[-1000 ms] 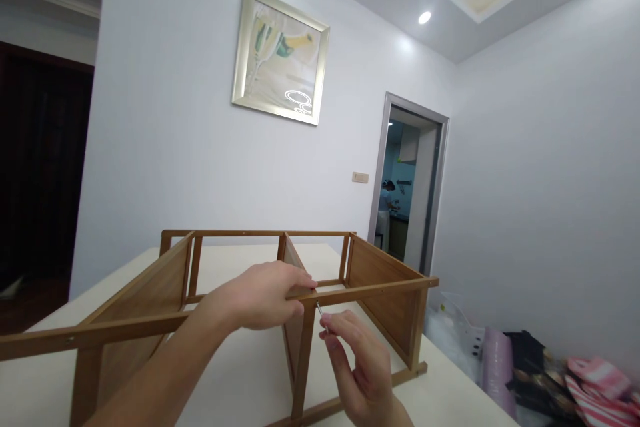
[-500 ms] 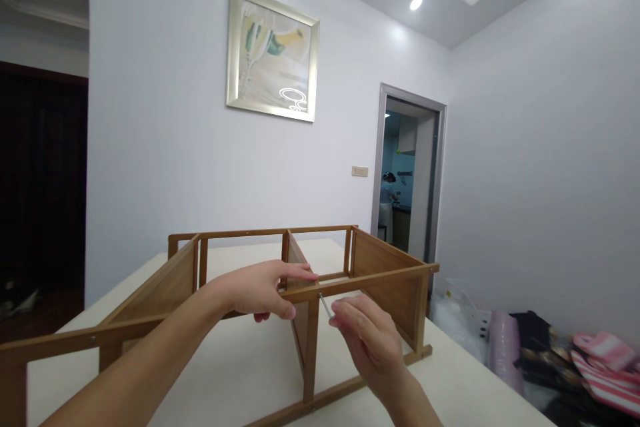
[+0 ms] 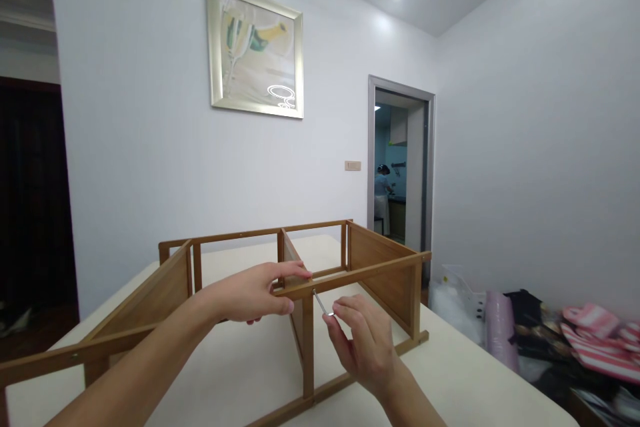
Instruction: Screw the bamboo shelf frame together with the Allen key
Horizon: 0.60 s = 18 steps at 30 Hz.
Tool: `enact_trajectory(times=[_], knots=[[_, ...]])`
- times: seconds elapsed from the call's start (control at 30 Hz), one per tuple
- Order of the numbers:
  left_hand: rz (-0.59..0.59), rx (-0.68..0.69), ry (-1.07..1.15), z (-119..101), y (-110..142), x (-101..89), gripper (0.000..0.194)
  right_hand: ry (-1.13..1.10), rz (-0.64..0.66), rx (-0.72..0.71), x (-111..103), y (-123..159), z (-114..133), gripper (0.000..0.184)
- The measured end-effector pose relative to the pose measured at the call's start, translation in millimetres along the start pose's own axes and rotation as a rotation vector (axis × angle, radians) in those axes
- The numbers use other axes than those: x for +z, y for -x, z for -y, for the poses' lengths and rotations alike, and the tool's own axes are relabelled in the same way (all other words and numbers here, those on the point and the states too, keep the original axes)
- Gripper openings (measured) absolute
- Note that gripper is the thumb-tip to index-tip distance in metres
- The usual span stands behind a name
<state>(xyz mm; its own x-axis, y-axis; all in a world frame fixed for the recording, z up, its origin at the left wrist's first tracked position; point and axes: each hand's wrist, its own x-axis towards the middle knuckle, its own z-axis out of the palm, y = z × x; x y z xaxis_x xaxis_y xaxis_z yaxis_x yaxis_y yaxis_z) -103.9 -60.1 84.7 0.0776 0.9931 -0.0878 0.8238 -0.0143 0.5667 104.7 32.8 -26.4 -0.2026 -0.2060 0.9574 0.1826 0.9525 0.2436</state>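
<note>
A brown wooden shelf rack (image 3: 370,272) lies on its side on a white-topped table (image 3: 240,373). My left hand (image 3: 245,293) grips its upper rail at the middle shelf, index finger stretched along the top and thumb against the front; the other fingers are partly hidden behind the rail. Between the thumb and fingers of my right hand (image 3: 367,340) is the bent end of a thin metal hex key (image 3: 321,301). The key's far tip meets the rail where the middle shelf joins it, just right of my left hand.
Right of the table lie a rolled purple mat (image 3: 501,330), clear plastic wrapping (image 3: 453,307) and a pink-and-white striped item (image 3: 600,347). A framed picture (image 3: 255,50) hangs on the wall. Through the doorway a person (image 3: 383,190) stands in another room.
My right hand has turned slightly, and more of the hex key's bent end shows at the fingertips. My left hand keeps its place on the rail. The whole view has shifted a little.
</note>
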Motion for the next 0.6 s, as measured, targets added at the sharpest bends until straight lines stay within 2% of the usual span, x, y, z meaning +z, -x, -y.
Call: enact_trajectory(times=[0.17,0.4,0.47,0.6], knots=[[0.032,-0.059,-0.01,-3,-1,-1.4,0.066,-0.057,0.004,0.045,6,3,3,0.019],[0.013,-0.018,0.051,2,-3,-0.9,0.062,-0.052,-0.022,0.098,13,4,9,0.017],[0.006,-0.021,0.052,3,-3,-0.3,0.062,-0.051,-0.016,0.186,16,5,14,0.018],[-0.002,-0.025,0.067,2,-2,0.0,0.061,-0.172,-0.002,0.481,24,6,28,0.026]])
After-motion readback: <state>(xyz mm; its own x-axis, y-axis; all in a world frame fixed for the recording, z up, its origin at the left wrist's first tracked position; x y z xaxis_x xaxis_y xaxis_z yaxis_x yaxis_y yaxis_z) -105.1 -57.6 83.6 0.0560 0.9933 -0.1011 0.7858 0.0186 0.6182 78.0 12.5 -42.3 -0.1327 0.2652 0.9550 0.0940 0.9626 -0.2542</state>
